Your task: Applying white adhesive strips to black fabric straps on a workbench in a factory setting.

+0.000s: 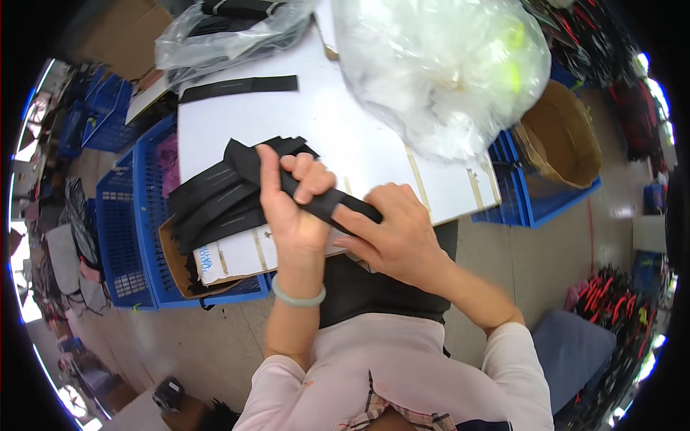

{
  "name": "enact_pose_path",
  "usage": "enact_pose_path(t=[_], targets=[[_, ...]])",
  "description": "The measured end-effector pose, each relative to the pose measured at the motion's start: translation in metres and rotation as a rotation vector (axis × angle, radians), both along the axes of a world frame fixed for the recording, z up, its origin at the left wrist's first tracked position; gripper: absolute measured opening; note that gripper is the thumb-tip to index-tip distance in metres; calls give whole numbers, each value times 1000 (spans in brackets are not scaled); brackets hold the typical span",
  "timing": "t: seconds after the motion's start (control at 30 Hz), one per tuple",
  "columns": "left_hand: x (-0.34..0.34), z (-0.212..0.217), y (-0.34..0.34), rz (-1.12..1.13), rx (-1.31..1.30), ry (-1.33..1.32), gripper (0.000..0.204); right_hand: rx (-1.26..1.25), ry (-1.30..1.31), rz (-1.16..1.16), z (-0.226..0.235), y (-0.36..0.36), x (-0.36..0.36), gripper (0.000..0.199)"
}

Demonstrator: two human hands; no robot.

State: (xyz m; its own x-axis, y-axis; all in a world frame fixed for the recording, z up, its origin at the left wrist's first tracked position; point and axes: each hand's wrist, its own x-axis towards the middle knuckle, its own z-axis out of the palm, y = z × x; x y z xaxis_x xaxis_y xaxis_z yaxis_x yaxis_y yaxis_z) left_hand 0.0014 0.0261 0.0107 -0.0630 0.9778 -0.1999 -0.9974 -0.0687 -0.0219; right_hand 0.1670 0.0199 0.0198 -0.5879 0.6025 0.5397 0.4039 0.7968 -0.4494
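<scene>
A black fabric strip runs slantwise between my two hands above the near part of the white table. Its left stretch passes through my left hand, whose fingers curl over it while the thumb points up. My right hand pinches the right part of the strip between thumb and fingers. Beside my left hand, a fanned stack of black fabric strips lies at the table's left edge and partly hides behind the hand. Farther back, a single black strip lies flat.
A big clear plastic bag with white contents covers the far right of the table. Another plastic bag with black pieces sits far left. Blue crates flank the left side, and a round cardboard container stands in a blue crate at right.
</scene>
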Motion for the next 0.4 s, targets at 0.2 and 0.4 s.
enact_pose_path(t=[0.2,0.4], targets=[[36,12,-11,206,154,587,27,-1,144,46,-34,3,13,31],[44,17,-18,252,377,774,23,-80,234,95,-53,0,21,27]])
